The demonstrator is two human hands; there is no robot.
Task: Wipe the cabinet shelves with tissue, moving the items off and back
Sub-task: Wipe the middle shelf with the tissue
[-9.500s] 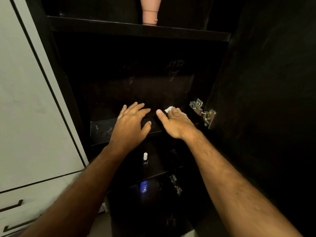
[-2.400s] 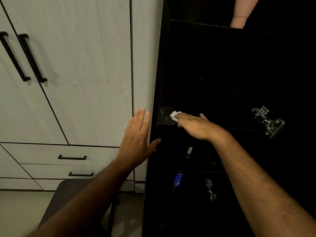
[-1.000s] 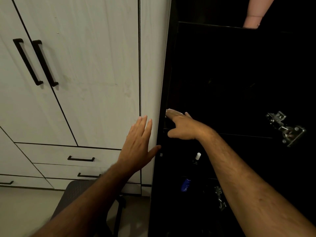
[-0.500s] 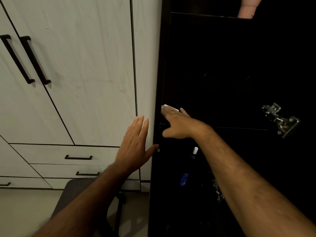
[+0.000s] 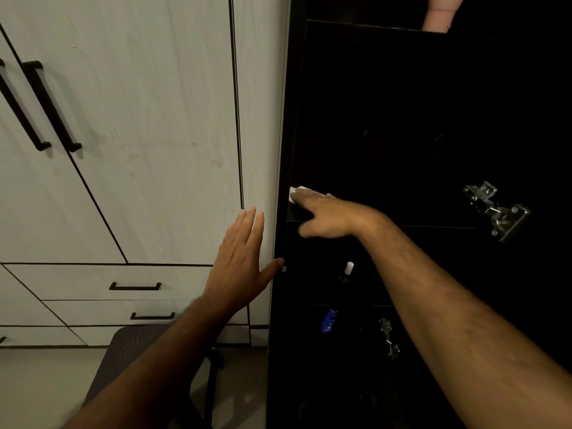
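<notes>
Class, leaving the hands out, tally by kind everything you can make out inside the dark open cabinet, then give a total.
Metal hinges: 2, upper hinge and lower hinge
Bottles: 2, white-capped bottle and blue bottle
Tissue: 1
Pink object on the top shelf: 1
Total: 6

The right hand [image 5: 331, 216] presses a white tissue [image 5: 296, 193] flat onto the dark shelf [image 5: 433, 226] at its left end. The left hand [image 5: 240, 261] rests open against the pale cabinet side [image 5: 260, 119].
</notes>
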